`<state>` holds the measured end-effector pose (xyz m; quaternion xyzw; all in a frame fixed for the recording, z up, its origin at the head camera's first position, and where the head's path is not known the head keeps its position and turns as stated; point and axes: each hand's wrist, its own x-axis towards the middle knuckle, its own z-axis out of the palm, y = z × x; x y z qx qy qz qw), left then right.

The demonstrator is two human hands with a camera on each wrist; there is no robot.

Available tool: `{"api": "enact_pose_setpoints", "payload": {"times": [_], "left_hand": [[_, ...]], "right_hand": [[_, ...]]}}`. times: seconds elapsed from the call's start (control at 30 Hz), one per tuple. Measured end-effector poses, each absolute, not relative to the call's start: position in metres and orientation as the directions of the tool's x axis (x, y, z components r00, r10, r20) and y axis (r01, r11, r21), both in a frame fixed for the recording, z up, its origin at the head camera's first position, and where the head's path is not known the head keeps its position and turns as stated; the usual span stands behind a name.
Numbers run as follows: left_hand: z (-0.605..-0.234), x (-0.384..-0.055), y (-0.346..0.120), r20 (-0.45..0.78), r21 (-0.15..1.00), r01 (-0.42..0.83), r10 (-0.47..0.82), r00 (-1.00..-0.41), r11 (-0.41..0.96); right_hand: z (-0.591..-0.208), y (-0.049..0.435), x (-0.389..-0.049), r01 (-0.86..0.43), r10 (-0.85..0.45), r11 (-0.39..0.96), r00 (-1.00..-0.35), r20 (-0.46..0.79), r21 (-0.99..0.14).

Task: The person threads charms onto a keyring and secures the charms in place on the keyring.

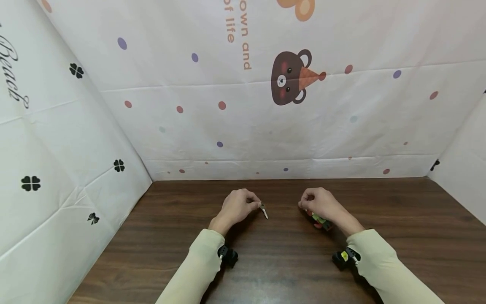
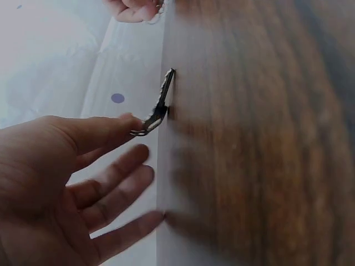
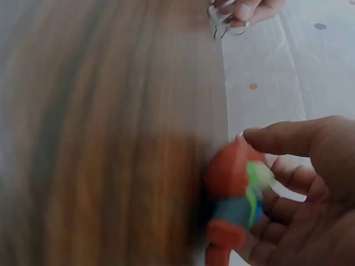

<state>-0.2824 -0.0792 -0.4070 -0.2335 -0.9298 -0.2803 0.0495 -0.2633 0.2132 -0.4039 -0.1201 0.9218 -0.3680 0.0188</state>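
Left hand (image 1: 236, 207) pinched a key (image 1: 263, 210) at frame centre, its tip touching the wooden surface (image 1: 288, 261). Right hand (image 1: 320, 204), well apart, gripped a colourful toy (image 1: 319, 220) resting on the surface.

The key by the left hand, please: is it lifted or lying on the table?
Lifted: the left hand pinches the key; only its tip nears the table.

A dark wooden table (image 1: 288, 261) sits inside white sheet walls (image 1: 235, 126) (dots, clovers, a bear (image 1: 290, 78)).
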Motion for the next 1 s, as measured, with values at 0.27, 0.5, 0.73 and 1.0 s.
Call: {"api": "enact_pose_setpoints", "payload": {"times": [0.27,0.5,0.73,1.0], "left_hand": [[-0.401,-0.282,-0.076,0.269,0.548,0.492,0.414,-0.870,0.677],[-0.394,-0.280,-0.072,0.299,0.593,0.514,0.423,-0.855,0.619],[-0.387,-0.278,-0.067,0.356,0.606,0.549,0.420,-0.834,0.575],[-0.380,-0.271,-0.063,0.428,0.617,0.595,0.416,-0.803,0.515]], "right_hand": [[-0.386,0.214,-0.260,-0.238,-0.256,0.674,-0.963,0.081,-0.700],[-0.373,0.212,-0.256,-0.264,-0.272,0.642,-0.956,0.108,-0.720],[-0.361,0.205,-0.249,-0.352,-0.305,0.638,-0.932,0.196,-0.685],[-0.354,0.194,-0.240,-0.462,-0.313,0.612,-0.887,0.340,-0.642]]}}
